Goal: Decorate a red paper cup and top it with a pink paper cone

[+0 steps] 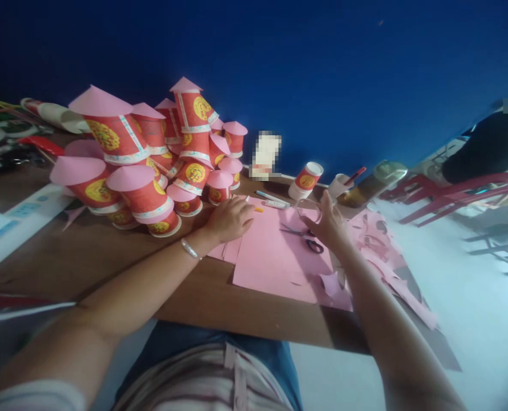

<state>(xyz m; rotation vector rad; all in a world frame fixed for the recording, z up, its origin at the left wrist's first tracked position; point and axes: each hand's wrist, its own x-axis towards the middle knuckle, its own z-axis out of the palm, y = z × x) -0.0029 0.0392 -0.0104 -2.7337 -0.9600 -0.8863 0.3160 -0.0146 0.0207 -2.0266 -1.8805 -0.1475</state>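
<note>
My left hand (pixel 232 218) rests with fingers extended and slightly bent at the upper left edge of a large pink paper sheet (pixel 279 257). Smaller pink pieces lie under its wrist. My right hand (pixel 331 221) is around a clear ring that looks like a roll of tape (pixel 309 209), with the thumb on the near side. Just below that hand, scissors (pixel 309 242) with dark handles lie on the pink sheet. Between the hands are a white pen-like marker (pixel 276 204), a blue-white stick (pixel 267 196) and a small yellow tip (pixel 258 209).
Red paper-cup lanterns with pink cone tops (pixel 185 142) are stacked at the left. Against the blue wall stand a red-and-white cup (pixel 307 180), a white cup (pixel 338 186) with a red-handled tool, and a bottle (pixel 376 180). Pink scraps (pixel 382 251) cover the right side. Red chairs (pixel 451 194) stand beyond.
</note>
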